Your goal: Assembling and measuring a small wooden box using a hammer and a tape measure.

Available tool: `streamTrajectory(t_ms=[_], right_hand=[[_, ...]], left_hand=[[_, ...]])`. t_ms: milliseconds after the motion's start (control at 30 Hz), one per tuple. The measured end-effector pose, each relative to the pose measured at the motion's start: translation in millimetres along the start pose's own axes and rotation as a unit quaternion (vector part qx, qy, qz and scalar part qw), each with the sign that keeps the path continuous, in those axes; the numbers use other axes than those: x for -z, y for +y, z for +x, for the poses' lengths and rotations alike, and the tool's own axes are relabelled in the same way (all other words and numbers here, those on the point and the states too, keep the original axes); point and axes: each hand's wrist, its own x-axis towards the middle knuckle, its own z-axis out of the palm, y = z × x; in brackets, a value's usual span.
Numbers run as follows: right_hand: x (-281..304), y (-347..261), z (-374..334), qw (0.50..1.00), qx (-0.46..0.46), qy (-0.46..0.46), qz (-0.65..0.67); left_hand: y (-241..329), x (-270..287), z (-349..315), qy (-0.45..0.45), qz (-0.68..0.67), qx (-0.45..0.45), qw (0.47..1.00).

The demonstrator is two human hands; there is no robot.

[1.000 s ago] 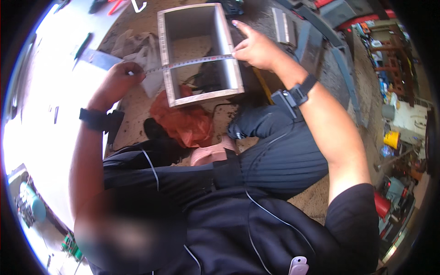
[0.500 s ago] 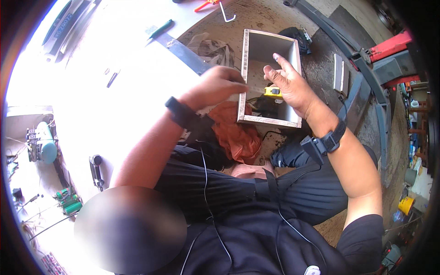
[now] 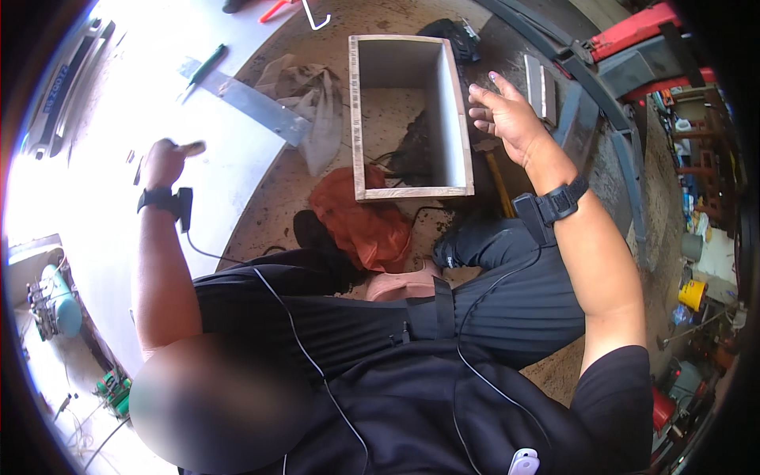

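Observation:
My left hand [image 3: 168, 164] is over the white table at the left, with its thumb pointing right. The other fingers are turned away, so I cannot see whether they hold anything. A small dark stick-like thing [image 3: 138, 171] lies right beside it. My right hand [image 3: 511, 123] is raised at the right side of an open wooden box [image 3: 414, 192], fingers apart and slightly bent, nothing visible in them. The box has pale raw edges and grey inner walls, and its open side faces up toward me.
On the table lie a green pen-like tool [image 3: 207, 63] and a flat metal strip [image 3: 261, 111]. Orange cloth [image 3: 360, 226] and a greyish cloth [image 3: 305, 103] are near the box. A yellow bar [image 3: 500, 186] lies under my right forearm. A blue-grey metal frame [image 3: 625, 174] stands at right.
My left hand has gone from the box's left edge leftward to the table. My right hand is now beside the box instead of over it. The yellow tape measure is out of sight.

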Motion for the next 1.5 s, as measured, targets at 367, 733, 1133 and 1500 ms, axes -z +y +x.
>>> streamTrajectory(t_ms=[367,733,1133,1500], right_hand=[[24.4,53.2,20.1,0.992,-0.111,0.030,-0.046],[16.6,113.6,21.5,0.978,-0.162,-0.037,-0.125],[-9.6,99.0,42.1,0.923,-0.069,0.023,-0.378],[-8.9,43.0,87.4,0.923,-0.020,0.040,-0.383]], left_hand=[[164.3,-66.1,-49.2,-0.156,-0.176,-0.194,0.952],[224.2,-146.8,-85.6,-0.309,-0.293,-0.173,0.888],[249.7,-149.9,-62.4,-0.240,-0.211,-0.159,0.934],[278.1,-98.2,9.6,-0.259,-0.337,-0.128,0.896]])
